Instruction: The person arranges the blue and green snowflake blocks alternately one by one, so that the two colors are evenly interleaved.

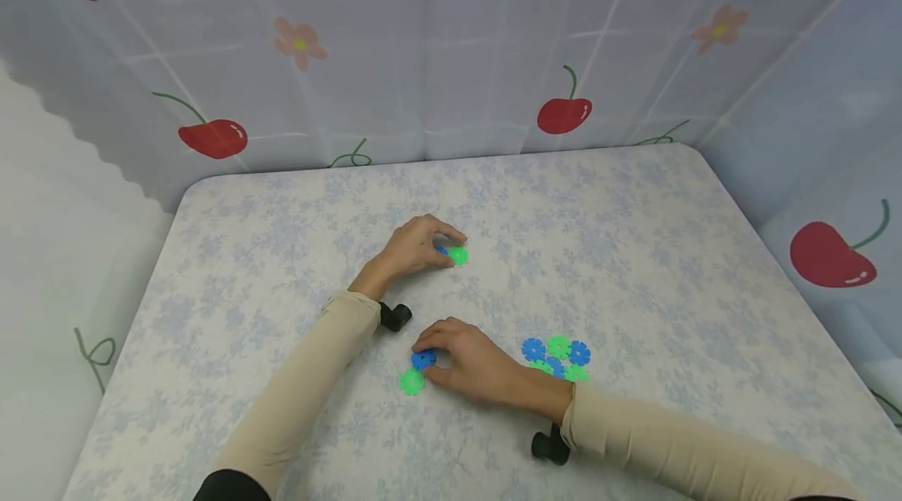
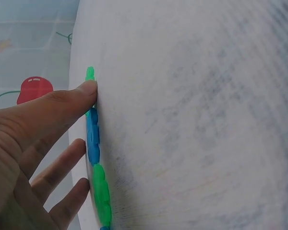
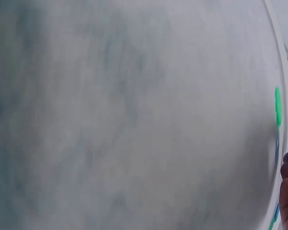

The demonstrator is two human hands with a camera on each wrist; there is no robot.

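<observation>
1. Head view: the table [image 1: 634, 250] is covered in a pale blue floral cloth, and its far edge meets a cherry-print curtain [image 1: 451, 55] that also closes in the right side; the left edge drops off beside a white wall.
2. Wide bare stretches of cloth lie to the far right and the near left, well apart from both hands.
3. The left hand [image 1: 416, 246] sits near the middle of the table, fingers curled down over a blue snowflake disc [image 1: 442, 250] that touches a green snowflake disc [image 1: 458, 255] just beyond the fingertips; it is pinching the blue one.
4. In the left wrist view the thumb [image 2: 81, 93] presses against the edge-on row of blue and green pieces on the cloth, the other fingers loosely bent beside them.
5. The right hand [image 1: 468, 360] lies nearer the body, fingers curled onto a second blue disc [image 1: 423, 359], grasping it; a second green disc [image 1: 412, 382] lies touching just below it.
6. A loose cluster of blue and green discs [image 1: 557, 357] rests just right of the right hand.
7. The right wrist view is mostly blurred cloth; only a fingertip and slivers of blue and green show at its right edge.
</observation>
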